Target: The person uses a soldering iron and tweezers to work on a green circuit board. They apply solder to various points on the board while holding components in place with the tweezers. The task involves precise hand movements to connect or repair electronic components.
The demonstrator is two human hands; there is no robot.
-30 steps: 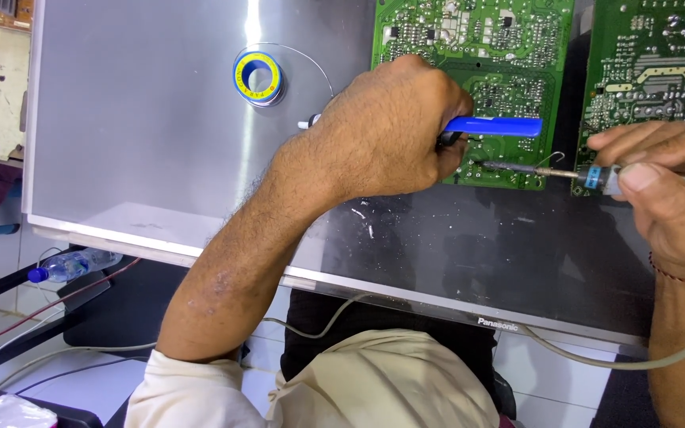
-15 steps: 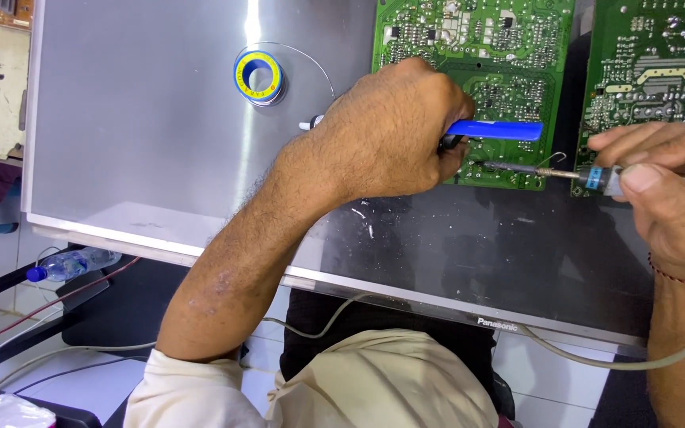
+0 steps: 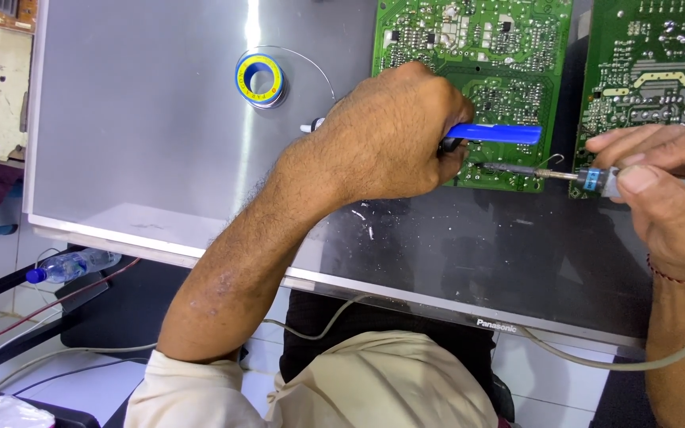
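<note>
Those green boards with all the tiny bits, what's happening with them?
A person works on a green circuit board lying on a big grey panel. The left hand holds a blue tool against the board. The right hand holds a soldering iron, its tip at the board's lower edge. A spool of solder wire sits nearby.

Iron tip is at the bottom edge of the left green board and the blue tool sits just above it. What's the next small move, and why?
Probably bring the blue tool in the left hand down to where the soldering iron, held by the right hand, meets the green board; its tip looks slightly apart from it.
</note>
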